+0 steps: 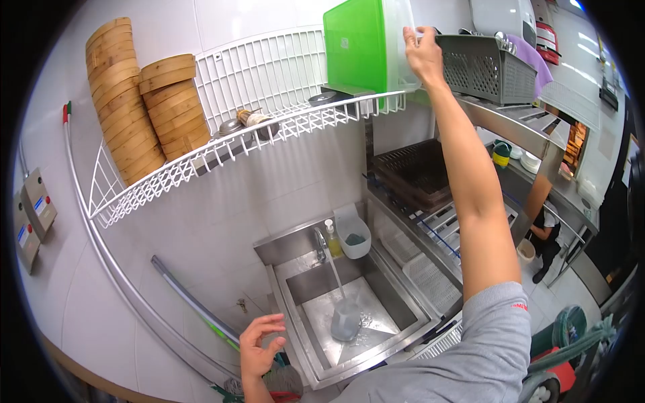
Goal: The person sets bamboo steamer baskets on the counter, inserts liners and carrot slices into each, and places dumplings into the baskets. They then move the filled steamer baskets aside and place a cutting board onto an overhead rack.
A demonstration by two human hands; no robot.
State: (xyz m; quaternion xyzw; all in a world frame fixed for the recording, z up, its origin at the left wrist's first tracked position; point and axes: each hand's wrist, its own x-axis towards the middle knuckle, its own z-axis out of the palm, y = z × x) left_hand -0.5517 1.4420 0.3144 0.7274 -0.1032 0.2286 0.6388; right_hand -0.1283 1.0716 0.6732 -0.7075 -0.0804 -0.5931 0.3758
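My right hand (423, 54) is raised at the top, its fingers at the edge of a clear plastic container (401, 47) beside a green lid or board (356, 47) on the wire rack. Whether the fingers grip that edge is hard to make out. Low and left of the sink (295, 342), my left hand (262, 342) has its fingers apart and holds nothing. Water runs from the tap (320, 243) into a clear container (346, 319) standing in the sink.
Bamboo steamers (121, 101) are stacked on the white wire rack (262, 54). A grey basket (487, 67) with utensils stands on the metal shelf right of my raised hand. Brown trays (416, 171) lie below. Another person (547, 235) is at the far right.
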